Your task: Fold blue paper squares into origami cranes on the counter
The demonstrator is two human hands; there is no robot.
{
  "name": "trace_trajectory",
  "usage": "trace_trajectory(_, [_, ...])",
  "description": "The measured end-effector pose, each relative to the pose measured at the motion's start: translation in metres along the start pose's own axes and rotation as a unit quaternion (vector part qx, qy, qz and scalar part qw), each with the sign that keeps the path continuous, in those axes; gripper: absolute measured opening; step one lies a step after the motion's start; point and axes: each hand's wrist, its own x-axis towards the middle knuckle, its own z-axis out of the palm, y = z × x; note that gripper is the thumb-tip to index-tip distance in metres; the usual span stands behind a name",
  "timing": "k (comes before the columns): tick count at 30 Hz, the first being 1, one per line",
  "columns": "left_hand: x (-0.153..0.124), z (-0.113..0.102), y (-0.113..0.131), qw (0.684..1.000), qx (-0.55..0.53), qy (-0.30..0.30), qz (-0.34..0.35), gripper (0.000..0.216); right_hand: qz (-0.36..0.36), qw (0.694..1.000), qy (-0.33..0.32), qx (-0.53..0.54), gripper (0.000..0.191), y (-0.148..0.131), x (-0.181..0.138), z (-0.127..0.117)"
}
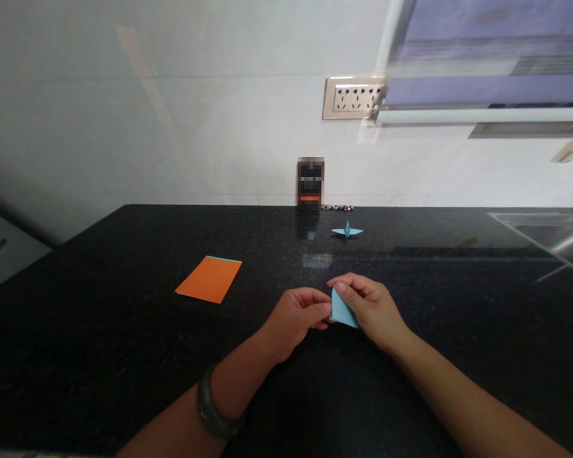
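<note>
Just below the middle of the frame, the left hand (298, 316) and the right hand (370, 308) meet over the black surface (124, 331), each pinching a small folded piece of blue paper (342, 310) between thumb and fingers. A crease seems to be in hand; it would go best with the edges lined up exactly before the fingers press along the fold, one hand steadying the piece. An orange sheet (210, 278) lies flat to the left, and a blue paper crane (347, 231) stands further back. The right hand covers part of the paper, so its fold is hard to read, as is whether it touches the surface. The dark box (310, 183) by the wall is blurred, and the sink (544, 238) is cut off at the right edge.
</note>
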Motion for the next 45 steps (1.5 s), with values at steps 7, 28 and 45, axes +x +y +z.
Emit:
trace_trajectory(7, [0.002,0.002,0.0,0.997,0.021,0.053,0.053,0.012,-0.137,0.986,-0.064,-0.064,0.025,-0.001,-0.003,0.002])
trace_trajectory(28, [0.003,-0.012,0.008,0.996,0.061,0.056,0.016,0.019,0.035,0.997,0.007,0.067,0.028,0.004,0.001,0.0])
trace_trajectory(45, [0.002,-0.021,0.01,0.996,-0.055,-0.022,-0.074,0.023,-0.213,0.968,-0.122,-0.049,0.022,0.006,0.007,-0.022])
